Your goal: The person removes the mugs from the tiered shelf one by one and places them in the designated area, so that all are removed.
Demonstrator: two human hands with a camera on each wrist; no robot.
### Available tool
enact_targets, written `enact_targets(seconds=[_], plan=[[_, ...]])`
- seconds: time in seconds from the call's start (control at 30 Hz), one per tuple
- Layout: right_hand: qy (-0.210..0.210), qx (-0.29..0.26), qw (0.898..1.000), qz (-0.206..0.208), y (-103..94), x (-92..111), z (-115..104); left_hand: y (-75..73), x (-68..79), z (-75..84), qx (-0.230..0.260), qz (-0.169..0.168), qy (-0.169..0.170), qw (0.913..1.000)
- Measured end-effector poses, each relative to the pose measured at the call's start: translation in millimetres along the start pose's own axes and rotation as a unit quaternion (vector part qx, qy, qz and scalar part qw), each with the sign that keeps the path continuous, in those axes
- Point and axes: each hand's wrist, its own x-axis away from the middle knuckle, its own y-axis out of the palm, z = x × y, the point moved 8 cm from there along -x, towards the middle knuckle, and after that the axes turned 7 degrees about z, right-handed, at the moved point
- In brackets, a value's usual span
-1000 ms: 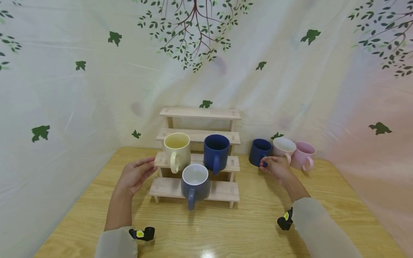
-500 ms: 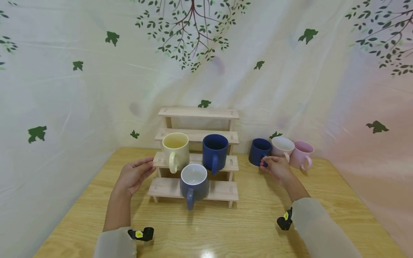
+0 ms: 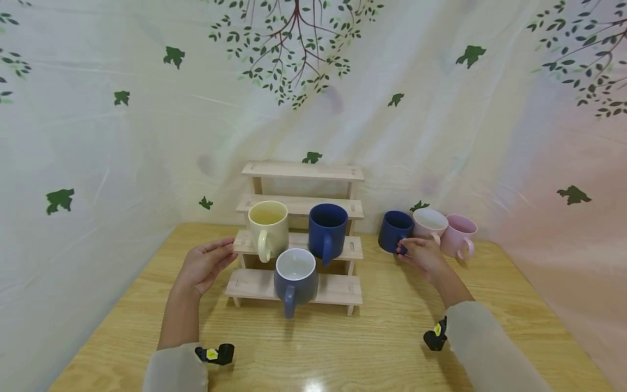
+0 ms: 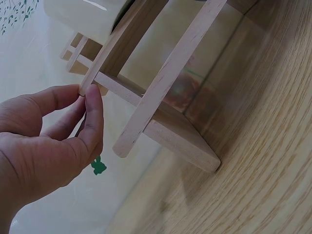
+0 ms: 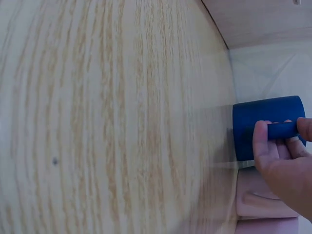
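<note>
Two-handed work at a stepped wooden rack. Nearest, on the lowest tier, a grey-blue mug (image 3: 296,286) stands upright, handle toward the viewer, on the rack (image 3: 338,289), which rests on the counter (image 3: 313,348). The left hand (image 3: 206,267) pinches the end of the second tier between thumb and fingers; a light, steady pinch should brace without tugging, since a yellow mug (image 3: 270,234) and a shelved blue mug (image 3: 327,231) share that tier. At right, the right hand (image 3: 423,256) grips the handle of a navy mug (image 3: 391,232), upright on the counter, thumb at the handle's upper end. A firm, level grip seems advisable: a white mug (image 3: 430,224) stands just beside, contact uncertain, with a pink mug (image 3: 456,237) next to it. Farthest, the upper two tiers carry no mugs.
</note>
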Motion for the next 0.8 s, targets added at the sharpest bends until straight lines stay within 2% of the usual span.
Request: enact_targets(seconds=[0.17, 0.37, 0.53, 0.8], plan=[[0.001, 0.084, 0.996, 0.039, -7.7, 2, -3, 2.0, -1.1, -0.6, -0.006, 0.0, -0.002, 1.0], [-0.036, 0.169, 0.982, 0.077, -12.5, 13, -19, 3.8, -1.0, 0.5, -0.002, -0.002, -0.003, 1.0], [-0.094, 0.243, 0.963, 0.068, -10.7, 21, -31, 4.5, -1.5, 1.2, 0.004, -0.003, -0.001, 1.0], [-0.195, 0.281, 0.939, 0.042, 8.7, 34, -54, 2.4, -0.6, -0.1, 0.008, -0.002, -0.003, 1.0]])
